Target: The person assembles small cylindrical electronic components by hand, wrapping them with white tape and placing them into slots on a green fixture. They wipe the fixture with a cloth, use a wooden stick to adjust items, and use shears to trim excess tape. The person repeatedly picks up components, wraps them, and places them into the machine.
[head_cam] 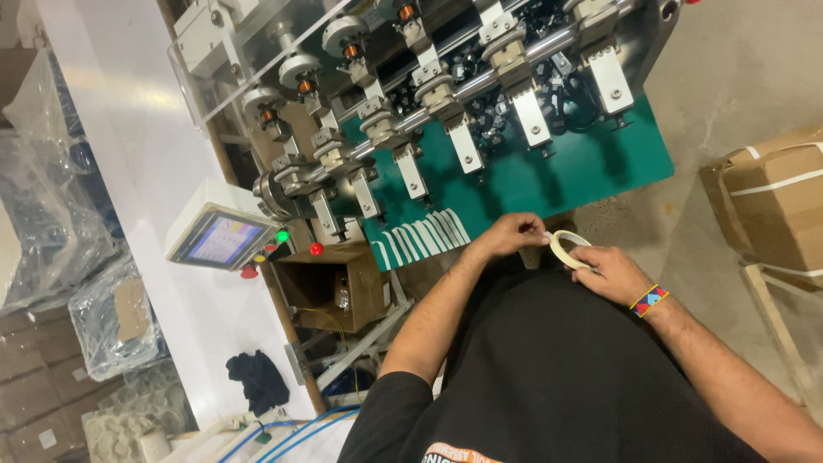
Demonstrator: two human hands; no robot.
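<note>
I hold the tape roll [569, 249] in my right hand [619, 274]; my left hand [507, 234] pinches its loose end just above the green surface [591, 167], where white strips [424, 236] already lie.

From my view, the bare green table top [549, 176] between twelve and one o'clock of my hands gives the only open lane, a band between the white strips [424, 236] at ten o'clock and the table's right edge. Above it a row of metal clamp heads [467, 146] hangs close over the surface, blocking anything reaching deeper. At nine o'clock the wooden box [330, 283] and touchscreen panel [219, 233] close that side; at three o'clock bare floor lies open up to the cardboard box [776, 201].
</note>
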